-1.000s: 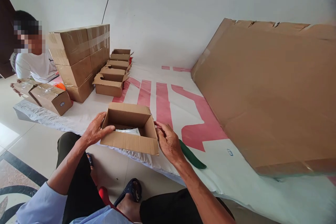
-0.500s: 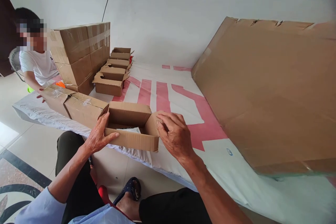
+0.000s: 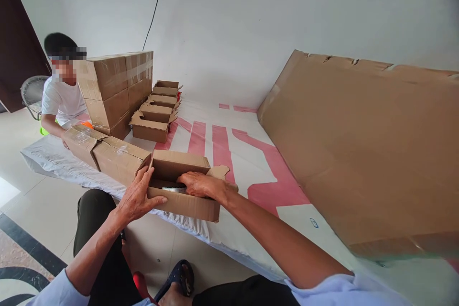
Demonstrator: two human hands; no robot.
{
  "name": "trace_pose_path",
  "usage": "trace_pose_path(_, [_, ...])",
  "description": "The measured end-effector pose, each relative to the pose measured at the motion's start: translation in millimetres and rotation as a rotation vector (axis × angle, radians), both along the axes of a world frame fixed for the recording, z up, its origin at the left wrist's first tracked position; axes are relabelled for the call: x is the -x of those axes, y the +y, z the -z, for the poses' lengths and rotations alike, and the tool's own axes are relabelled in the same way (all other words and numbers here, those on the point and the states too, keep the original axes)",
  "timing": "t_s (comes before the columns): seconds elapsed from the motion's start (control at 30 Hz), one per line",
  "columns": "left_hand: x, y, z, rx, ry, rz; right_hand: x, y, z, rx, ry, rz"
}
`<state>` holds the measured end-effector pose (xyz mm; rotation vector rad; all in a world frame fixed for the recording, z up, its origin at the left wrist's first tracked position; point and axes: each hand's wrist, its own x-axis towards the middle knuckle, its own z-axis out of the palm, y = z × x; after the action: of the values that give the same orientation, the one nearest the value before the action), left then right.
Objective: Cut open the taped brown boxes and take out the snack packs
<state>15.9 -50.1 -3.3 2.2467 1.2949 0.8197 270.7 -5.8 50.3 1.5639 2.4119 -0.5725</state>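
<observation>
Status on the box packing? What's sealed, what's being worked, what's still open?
Done: taped boxes stacked, two more sealed boxes lying in front. In hand: left hand grips the open box, right hand reaches inside. Left: a row of open boxes untaped.

We have the open box [image 3: 184, 203] at the mat's [image 3: 233, 244] front edge, our left hand [image 3: 138, 198] on its left wall, our right hand [image 3: 197, 184] inside. Two taped boxes [image 3: 107, 150] lie left of it; stacked cartons [image 3: 114, 88] stand behind them, and a large cardboard sheet [image 3: 362, 148] covers the right side.
</observation>
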Motion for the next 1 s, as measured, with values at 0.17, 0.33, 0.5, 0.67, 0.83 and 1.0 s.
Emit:
trace_pose_path(0.17, [-1.8, -2.8, -3.7, 0.031, 0.038, -0.008, -0.6, -5.3, 13.1, -0.003, -0.041, -0.022])
trace_pose_path(0.33, [-4.1, -6.5, -8.7, 0.071, 0.042, -0.022, -2.7, -15.8, 10.6, -0.039, -0.015, -0.025])
trace_pose_path(0.5, [-5.6, -6.3, -8.0, 0.066, 0.022, -0.043, -11.4, -21.3, 0.0, -0.078, 0.022, 0.032])
trace_pose_path(0.67, [-7.0, -5.6, -13.8, 0.077, 0.027, -0.040, -33.8, -43.0, -18.0, -0.158, 0.275, 0.281])
trace_pose_path(0.83, [-10.1, -11.8, -32.8, 0.044, 0.154, -0.067, -45.8, -65.8, -18.8, -0.092, 0.917, 0.469])
trace_pose_path(1.0, [-18.1, -8.4, -60.4, -0.124, 0.135, -0.062, -28.2, -74.9, -5.0, 0.116, 1.494, 0.568])
